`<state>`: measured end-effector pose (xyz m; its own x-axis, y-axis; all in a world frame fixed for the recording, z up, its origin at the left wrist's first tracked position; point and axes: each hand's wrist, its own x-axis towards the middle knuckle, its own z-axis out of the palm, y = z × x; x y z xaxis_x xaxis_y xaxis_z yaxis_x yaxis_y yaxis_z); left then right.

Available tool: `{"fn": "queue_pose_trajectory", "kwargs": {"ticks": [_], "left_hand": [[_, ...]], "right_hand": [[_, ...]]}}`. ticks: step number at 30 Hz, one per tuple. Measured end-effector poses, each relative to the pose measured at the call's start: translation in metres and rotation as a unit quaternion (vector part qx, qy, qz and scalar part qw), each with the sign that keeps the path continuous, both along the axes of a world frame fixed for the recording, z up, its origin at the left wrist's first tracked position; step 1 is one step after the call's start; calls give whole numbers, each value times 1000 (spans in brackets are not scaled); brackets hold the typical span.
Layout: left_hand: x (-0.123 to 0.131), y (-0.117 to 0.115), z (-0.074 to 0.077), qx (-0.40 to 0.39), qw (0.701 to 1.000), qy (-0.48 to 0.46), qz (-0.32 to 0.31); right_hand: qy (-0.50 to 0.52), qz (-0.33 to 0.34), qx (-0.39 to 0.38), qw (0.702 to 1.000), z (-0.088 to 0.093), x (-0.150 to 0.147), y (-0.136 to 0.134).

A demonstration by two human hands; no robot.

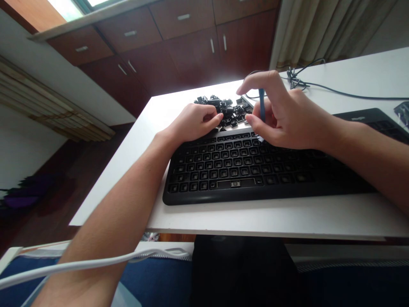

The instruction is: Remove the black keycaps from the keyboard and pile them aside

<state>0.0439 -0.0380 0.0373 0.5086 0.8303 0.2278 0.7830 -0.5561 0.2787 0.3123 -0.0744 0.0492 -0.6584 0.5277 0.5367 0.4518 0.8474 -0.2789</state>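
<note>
A black keyboard with its keycaps off lies flat on the white table, its rows of bare key sockets showing. My left hand is closed and rests against the back left edge of the keyboard; its curled fingertips are partly hidden. In my right hand, a slim blue-handled brush is pinched upright over the upper rows. Its whitish tip shows below the thumb, at the sockets. A heap of loose black keycaps lies behind the keyboard, between my two hands.
The white table ends at the left and along the front, near my lap. A tangled black cable runs across the back right. At the far right lies a dark plastic-looking packet. A white cord crosses below my left forearm.
</note>
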Motion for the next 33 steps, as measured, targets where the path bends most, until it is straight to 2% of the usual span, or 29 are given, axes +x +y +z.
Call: {"fn": "queue_pose_trajectory", "kwargs": {"ticks": [33], "left_hand": [[0, -1, 1, -1, 1000, 3, -2]], "right_hand": [[4, 1, 2, 1000, 1, -1, -1]]}}
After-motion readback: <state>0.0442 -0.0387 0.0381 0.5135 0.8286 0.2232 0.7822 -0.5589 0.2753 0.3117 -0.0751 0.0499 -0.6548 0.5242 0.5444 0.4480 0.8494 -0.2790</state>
